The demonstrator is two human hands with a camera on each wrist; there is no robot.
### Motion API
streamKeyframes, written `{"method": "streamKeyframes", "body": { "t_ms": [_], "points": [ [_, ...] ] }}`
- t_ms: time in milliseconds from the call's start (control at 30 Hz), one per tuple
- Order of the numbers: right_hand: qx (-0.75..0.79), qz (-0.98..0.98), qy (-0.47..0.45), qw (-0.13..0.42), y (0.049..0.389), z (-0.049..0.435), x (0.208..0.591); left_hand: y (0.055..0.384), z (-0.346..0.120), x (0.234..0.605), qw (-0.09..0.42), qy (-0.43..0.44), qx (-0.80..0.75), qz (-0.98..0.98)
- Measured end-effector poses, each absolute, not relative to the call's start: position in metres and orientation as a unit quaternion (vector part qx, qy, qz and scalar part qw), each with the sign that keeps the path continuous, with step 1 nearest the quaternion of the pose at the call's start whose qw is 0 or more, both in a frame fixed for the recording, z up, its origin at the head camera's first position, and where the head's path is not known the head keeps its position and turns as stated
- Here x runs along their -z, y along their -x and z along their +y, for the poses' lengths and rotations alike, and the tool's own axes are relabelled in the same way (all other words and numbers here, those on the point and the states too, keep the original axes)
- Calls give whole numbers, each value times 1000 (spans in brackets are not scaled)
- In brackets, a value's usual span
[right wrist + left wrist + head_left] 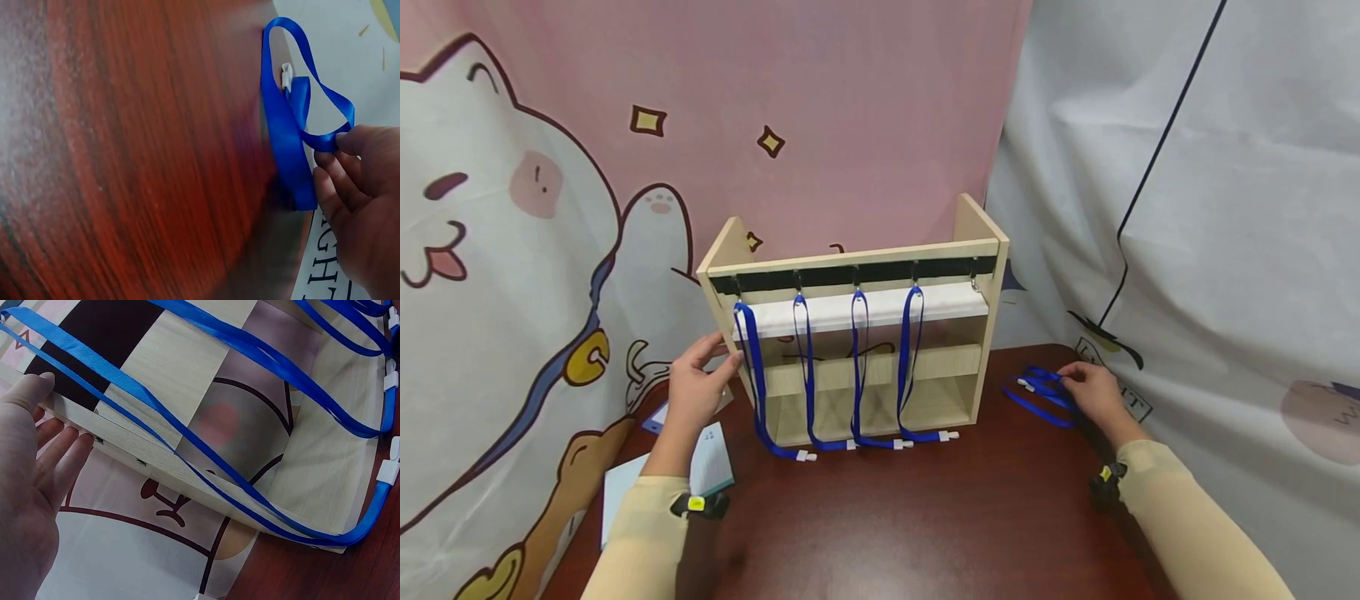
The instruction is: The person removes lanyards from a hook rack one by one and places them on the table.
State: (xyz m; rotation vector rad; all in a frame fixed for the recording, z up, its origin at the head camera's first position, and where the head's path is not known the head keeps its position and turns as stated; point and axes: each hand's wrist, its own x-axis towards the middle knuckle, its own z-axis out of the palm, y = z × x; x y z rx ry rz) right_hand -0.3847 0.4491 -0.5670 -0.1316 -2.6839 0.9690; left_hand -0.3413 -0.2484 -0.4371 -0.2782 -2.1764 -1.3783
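Note:
My left hand (696, 387) grips the left side panel of a pale wooden rack (883, 368), its thumb on the front edge and its fingers against the outer side. Several blue lanyards (808, 383) hang from hooks along the rack's dark strip (827, 273), their white clips lying on the table in front. The rightmost hook (975, 283) carries no lanyard. To the right of the rack, my right hand (1097, 396) pinches one band of another blue lanyard (281, 131) between thumb and fingers. The rest of that lanyard lies loosely folded on the table, with a white clip (286, 75) showing.
The dark reddish-brown table (910, 508) runs along under everything. Paper sheets or pads (711, 458) lie beneath my left forearm. A white panel (880, 308) spans the rack behind the lanyards. Printed cloth (865, 125) hangs close behind and at both sides.

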Motion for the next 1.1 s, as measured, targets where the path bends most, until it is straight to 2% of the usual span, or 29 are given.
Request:
{"method": "streamKeyframes", "body": {
  "t_ms": [900,1100],
  "points": [
    [-338,-923,62,174,387,440,566,340,-249,435,279,112,509,-806],
    [-343,-912,58,217,379,434,558,342,-249,438,278,110,509,-807]
  ]
}}
